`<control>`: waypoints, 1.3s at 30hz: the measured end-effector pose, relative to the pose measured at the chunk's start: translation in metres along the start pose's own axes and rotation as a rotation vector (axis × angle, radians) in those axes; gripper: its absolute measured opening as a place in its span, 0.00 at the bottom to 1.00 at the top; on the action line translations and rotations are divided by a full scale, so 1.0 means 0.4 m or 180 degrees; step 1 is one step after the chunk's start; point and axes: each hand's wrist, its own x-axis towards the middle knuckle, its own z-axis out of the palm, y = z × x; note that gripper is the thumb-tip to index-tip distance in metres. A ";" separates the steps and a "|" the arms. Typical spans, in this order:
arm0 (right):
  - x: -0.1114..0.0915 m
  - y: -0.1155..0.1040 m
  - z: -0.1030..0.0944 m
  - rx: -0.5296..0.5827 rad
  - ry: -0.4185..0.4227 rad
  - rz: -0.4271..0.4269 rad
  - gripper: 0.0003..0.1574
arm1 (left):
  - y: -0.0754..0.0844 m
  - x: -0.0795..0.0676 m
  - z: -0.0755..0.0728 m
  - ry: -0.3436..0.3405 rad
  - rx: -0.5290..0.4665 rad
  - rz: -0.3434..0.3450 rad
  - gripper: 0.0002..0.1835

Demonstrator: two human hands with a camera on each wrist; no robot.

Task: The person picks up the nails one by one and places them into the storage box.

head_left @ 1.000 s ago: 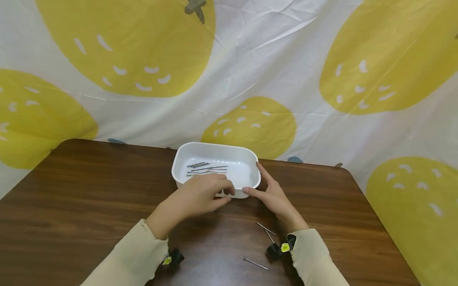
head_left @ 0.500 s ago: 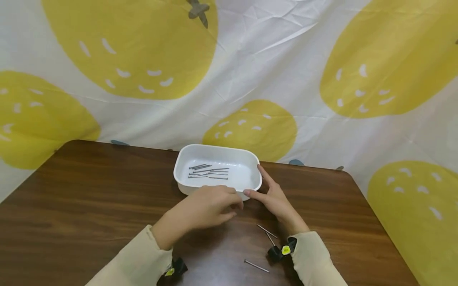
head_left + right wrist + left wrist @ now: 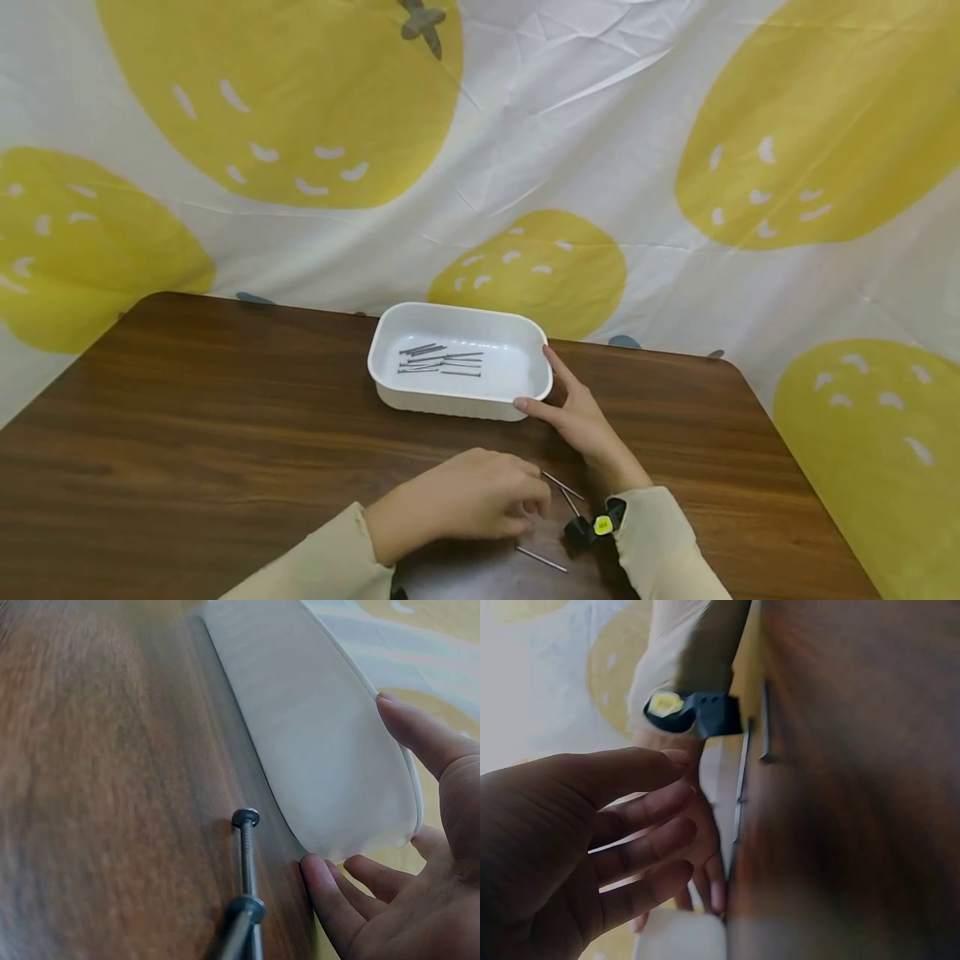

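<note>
A white rectangular container stands near the table's back edge, with several steel nails lying on its floor. My right hand grips its right end. In the right wrist view the thumb is on the rim and the fingers reach round the lower side. My left hand is low over the table in front of the container, its fingers loosely bent. The left wrist view shows nothing between its thumb and fingers. Close to its fingertips lies a loose nail.
Two more nails, one of them the upper nail, lie by the right wrist, beside its black wrist camera. The brown wooden table ends at a white cloth with yellow fruit prints.
My left hand has come away from the container's front rim, down and right toward the loose nails. The right hand keeps its hold on the container's end.
</note>
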 end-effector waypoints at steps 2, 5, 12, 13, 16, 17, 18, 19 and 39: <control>0.000 0.000 -0.001 -0.0029 0.0017 -0.0006 0.61 | 0.006 0.004 0.012 0.0002 -0.0032 0.0048 0.05; 0.000 0.000 -0.001 -0.0043 0.0029 -0.0028 0.61 | 0.014 0.009 0.032 0.0054 -0.0103 0.0072 0.05; 0.000 0.001 0.002 -0.0035 -0.0012 -0.0053 0.61 | 0.032 0.014 0.067 0.0074 -0.0343 -0.0018 0.07; 0.000 0.000 0.002 -0.0037 -0.0011 -0.0049 0.61 | 0.034 0.015 0.070 0.0061 -0.0360 -0.0017 0.07; -0.001 -0.001 0.002 -0.0051 0.0000 -0.0041 0.61 | 0.040 0.016 0.077 0.0061 -0.0329 0.0005 0.06; -0.001 -0.001 0.001 -0.0046 -0.0005 -0.0040 0.61 | 0.042 0.016 0.079 0.0065 -0.0305 0.0018 0.06; -0.001 -0.001 0.001 -0.0042 -0.0005 -0.0042 0.61 | 0.043 0.016 0.081 0.0065 -0.0288 0.0032 0.06; -0.001 -0.001 0.001 -0.0045 0.0002 -0.0041 0.61 | 0.043 0.017 0.083 0.0062 -0.0271 0.0048 0.06; 0.001 0.000 0.002 -0.0025 0.0015 -0.0033 0.61 | 0.028 0.009 0.084 -0.0108 -0.0077 0.0197 0.13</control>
